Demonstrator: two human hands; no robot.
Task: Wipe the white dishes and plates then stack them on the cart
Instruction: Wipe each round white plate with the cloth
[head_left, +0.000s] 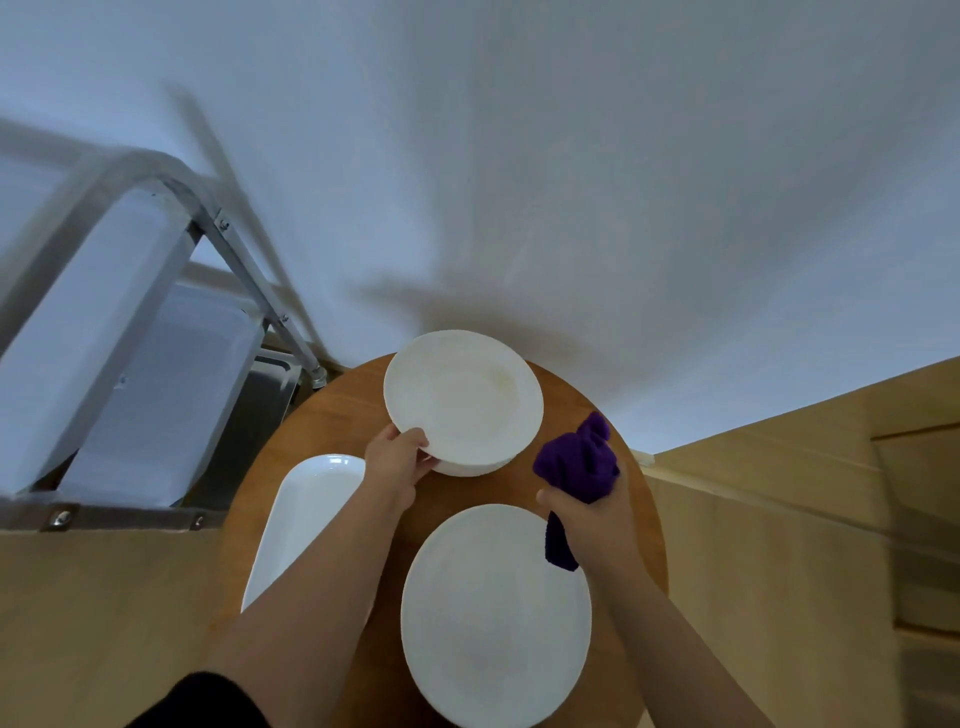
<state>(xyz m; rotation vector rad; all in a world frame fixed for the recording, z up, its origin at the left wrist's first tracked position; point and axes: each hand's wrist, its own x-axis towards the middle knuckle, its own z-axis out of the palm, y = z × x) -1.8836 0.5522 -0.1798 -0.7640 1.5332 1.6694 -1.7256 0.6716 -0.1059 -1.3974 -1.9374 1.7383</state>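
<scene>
Gripping the near rim of a deep round white bowl (464, 402) with the left hand (396, 459), thumb over the lip and fingers curled beneath, bowl tipped a little toward the camera at the far side of a round wooden table (343, 400). Clutching a bunched purple cloth (576, 467) in the right hand (592, 514), fuzzy fabric puffing out above the fist, one tail dangling below, just beside the bowl's right edge but apart from it. Lying flat between the two forearms, close to the body: a smooth round white plate (496, 613), glossy, matt-lit, touching neither hand. Sitting under the left forearm, at the table's left edge: a long white oblong dish (306, 514) with rounded corners and a shiny rim. Standing off to the left, well apart from the hands: a metal-framed cart (228, 244) with tubular rails, bolts showing, holding pale translucent plastic bins (104, 332) on tilted tiers; contents of those bins too blurred to tell
</scene>
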